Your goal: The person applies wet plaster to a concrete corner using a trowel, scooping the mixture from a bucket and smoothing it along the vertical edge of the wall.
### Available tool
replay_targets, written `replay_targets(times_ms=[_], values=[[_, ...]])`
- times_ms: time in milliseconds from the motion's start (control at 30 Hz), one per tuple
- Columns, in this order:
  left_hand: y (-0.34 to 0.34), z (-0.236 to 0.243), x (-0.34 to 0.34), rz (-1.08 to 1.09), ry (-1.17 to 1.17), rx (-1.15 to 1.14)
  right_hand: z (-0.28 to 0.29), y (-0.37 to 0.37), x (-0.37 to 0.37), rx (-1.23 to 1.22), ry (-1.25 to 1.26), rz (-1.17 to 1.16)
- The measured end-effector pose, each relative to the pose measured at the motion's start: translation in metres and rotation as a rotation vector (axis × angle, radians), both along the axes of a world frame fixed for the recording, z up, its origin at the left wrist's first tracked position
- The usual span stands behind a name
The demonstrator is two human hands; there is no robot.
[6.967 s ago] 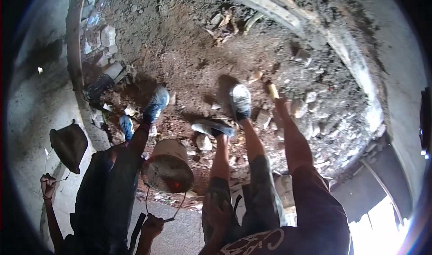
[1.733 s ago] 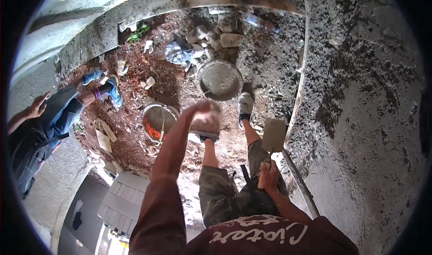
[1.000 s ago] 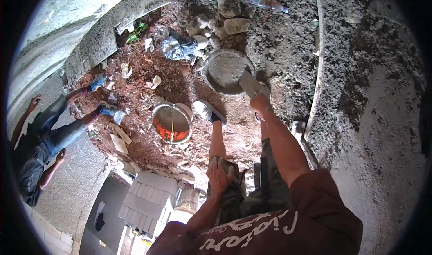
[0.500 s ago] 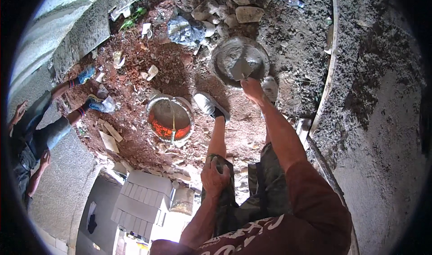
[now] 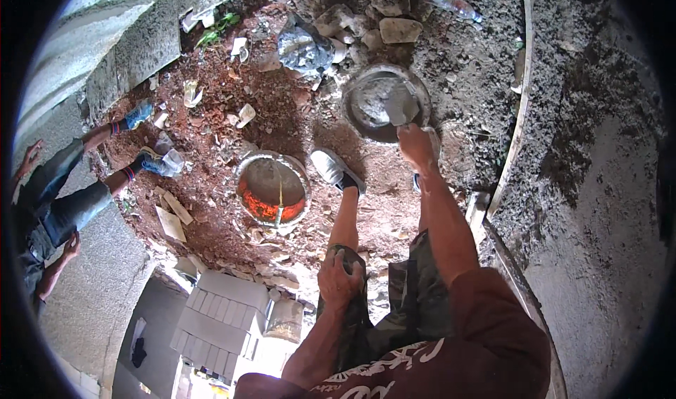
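Observation:
My right hand (image 5: 415, 142) is closed round the handle of a trowel (image 5: 401, 105), whose flat grey blade is down in a round bucket (image 5: 351, 110) of wet grey mortar. My left hand (image 5: 340, 278) rests on my left knee, fingers apart, with nothing in it. Left of my left shoe (image 5: 331, 165) stands a second bucket (image 5: 271, 203), orange inside, with grey material and a thin upright handle or stick in it.
A co-worker (image 5: 63, 219) is at the left beside a concrete wall. Behind the mortar bucket lie stones (image 5: 400, 31), a crumpled plastic bag (image 5: 299, 47) and a bottle (image 5: 458, 5). A long board (image 5: 521, 103) edges the rough right wall. Grey blocks (image 5: 215, 311) are stacked below.
My right hand has brought the trowel over and down into the mortar bucket and now works it slightly rightward. My left hand has come down onto my knee. The view has swung round.

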State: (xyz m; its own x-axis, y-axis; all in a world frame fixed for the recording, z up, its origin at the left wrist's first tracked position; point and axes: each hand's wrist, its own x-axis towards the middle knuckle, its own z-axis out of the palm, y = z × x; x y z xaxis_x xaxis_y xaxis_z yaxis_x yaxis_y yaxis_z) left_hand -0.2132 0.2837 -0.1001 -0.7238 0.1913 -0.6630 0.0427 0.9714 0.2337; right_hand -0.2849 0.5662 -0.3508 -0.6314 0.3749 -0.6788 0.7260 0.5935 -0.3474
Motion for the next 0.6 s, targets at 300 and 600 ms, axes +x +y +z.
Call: replay_targets(times_ms=[300, 600], values=[[-0.006, -0.008, 0.007, 0.034, -0.058, 0.015, 0.011, -0.006, 0.056, 0.039, 0.163, 0.206], [0.005, -0.019, 0.011, 0.007, -0.072, 0.027, -0.074, -0.001, 0.027, -0.039, 0.021, -0.126]])
